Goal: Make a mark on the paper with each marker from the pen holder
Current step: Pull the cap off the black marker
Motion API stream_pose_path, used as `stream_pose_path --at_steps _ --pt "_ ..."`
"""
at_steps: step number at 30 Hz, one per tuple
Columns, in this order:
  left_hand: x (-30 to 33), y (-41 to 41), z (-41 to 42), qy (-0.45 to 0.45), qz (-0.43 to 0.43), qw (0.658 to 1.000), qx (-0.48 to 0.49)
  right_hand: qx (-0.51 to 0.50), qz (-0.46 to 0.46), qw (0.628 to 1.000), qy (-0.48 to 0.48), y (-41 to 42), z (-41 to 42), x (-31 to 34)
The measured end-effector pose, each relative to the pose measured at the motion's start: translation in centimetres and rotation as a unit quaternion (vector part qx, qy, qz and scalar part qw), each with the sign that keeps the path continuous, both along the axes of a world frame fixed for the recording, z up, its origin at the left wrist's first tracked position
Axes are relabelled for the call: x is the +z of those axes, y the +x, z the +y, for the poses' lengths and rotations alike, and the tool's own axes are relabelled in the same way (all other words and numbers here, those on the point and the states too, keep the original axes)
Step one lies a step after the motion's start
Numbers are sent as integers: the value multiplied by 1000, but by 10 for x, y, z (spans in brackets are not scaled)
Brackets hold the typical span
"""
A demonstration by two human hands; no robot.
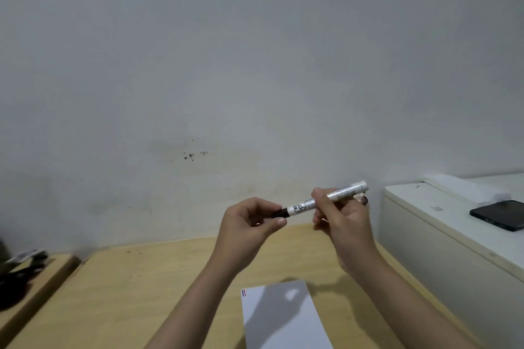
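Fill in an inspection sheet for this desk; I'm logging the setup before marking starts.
Surface: wooden desk, bare apart from the paper.
Job's things: marker held in the air; paper flat; pen holder not seen.
Clutter: phone on white cabinet; dark items at left edge, unclear.
Grippers: left hand pinches the dark cap; right hand grips the barrel.
Cables: nothing seen.
Surroundings: scuffed white wall.

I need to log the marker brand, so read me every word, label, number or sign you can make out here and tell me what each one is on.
No text here can be read.
Marker, held in both hands: a small black pictogram and a line of print along the white barrel, too blurred to read.
Paper: a small red and blue mark in its top left corner, no letters legible.
Phone: dark screen, nothing shown.
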State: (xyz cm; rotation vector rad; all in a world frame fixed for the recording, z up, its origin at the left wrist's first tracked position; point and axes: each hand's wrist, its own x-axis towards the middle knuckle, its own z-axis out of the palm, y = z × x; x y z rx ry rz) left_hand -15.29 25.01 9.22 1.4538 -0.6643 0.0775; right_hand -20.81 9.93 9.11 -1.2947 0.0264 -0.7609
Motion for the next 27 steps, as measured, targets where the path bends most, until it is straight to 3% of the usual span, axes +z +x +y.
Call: stream_pose_path --at_steps 3,12,18,21,27 --pt "-4 -4 6 24 -30 999 17 61 23 998 -10 0 12 -7" --pt "-18 0 12 85 -124 987 50 95 17 995 -1 10 16 -22" --pt "-28 17 13 76 -98 991 47 92 -14 991 -91 14 12 -30" --pt "-34 35 24 75 -54 993 68 75 -23 994 -81 18 4 -32" --pt "-60 78 39 314 -51 940 126 52 7 997 -54 29 -10 -51"
